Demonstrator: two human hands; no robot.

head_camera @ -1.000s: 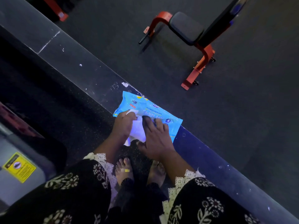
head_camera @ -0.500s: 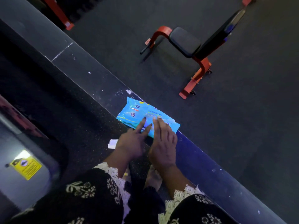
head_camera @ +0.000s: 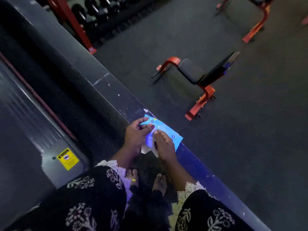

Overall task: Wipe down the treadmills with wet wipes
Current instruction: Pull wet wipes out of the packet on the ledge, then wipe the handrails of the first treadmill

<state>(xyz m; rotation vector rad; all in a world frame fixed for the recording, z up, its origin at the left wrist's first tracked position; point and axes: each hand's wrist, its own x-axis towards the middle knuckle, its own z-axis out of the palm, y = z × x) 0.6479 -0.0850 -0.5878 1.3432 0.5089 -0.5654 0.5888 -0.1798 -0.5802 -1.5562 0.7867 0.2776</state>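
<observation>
A blue wet wipes pack [head_camera: 169, 131] lies flat on the grey ledge [head_camera: 106, 84] in front of me. Just above its near end, a white wet wipe [head_camera: 147, 147] hangs between my hands. My left hand [head_camera: 135, 136] pinches the wipe's left side with curled fingers. My right hand [head_camera: 165, 145] pinches its right side, thumb towards the left hand. The hands hide most of the wipe and the pack's near part. The treadmill [head_camera: 25, 114] runs along my left, with a yellow warning label [head_camera: 68, 158] on its grey end cover.
Beyond the ledge, a red and black bench [head_camera: 196, 75] stands on the dark gym floor, with another red frame [head_camera: 256, 29] at the top right. A red dumbbell rack [head_camera: 80, 25] stands at the top left. My bare feet [head_camera: 146, 180] stand between treadmill and ledge.
Half a second ago both hands lay flat on the pack. Now they are lifted off it and hold a white wipe between them. My view has tilted up and back.
</observation>
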